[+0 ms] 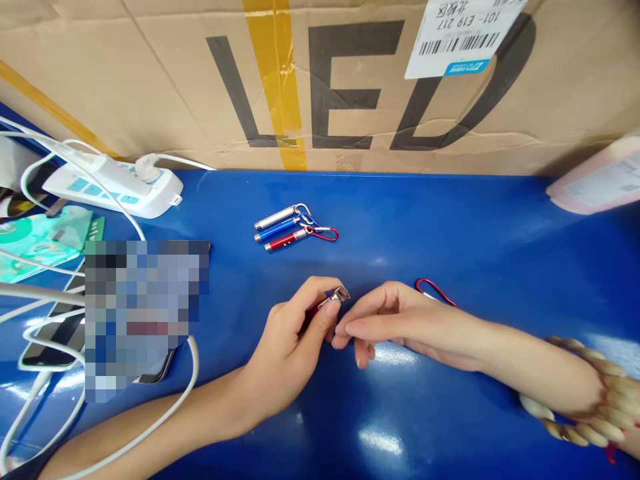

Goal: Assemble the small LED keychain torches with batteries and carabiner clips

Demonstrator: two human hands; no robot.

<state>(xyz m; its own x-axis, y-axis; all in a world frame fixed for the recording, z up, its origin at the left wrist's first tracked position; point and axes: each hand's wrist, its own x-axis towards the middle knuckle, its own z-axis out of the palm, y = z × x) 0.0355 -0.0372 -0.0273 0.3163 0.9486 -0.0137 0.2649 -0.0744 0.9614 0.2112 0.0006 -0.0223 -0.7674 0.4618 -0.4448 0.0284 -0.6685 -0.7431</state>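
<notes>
My left hand (pixel 297 340) is closed round a small red penlight (pixel 317 310) whose silver end (pixel 341 293) points up and to the right. Just right of it is my right hand (pixel 385 317), thumb and fingertips pressed together; whether anything lies between them is too small to tell. Beyond both hands a silver penlight (pixel 275 219), a blue penlight (pixel 277 229) and another red penlight (pixel 287 240) lie side by side, each with a carabiner clip. A separate red carabiner (pixel 437 290) shows behind my right wrist, partly hidden.
A large cardboard box (pixel 175 87) stands along the back of the blue table (pixel 240 280). At left are a white power strip (pixel 115 187), loose white cables, a green packet (pixel 45 243) and a blurred-out device (pixel 145 320). A pinkish bottle (pixel 600 177) is at right.
</notes>
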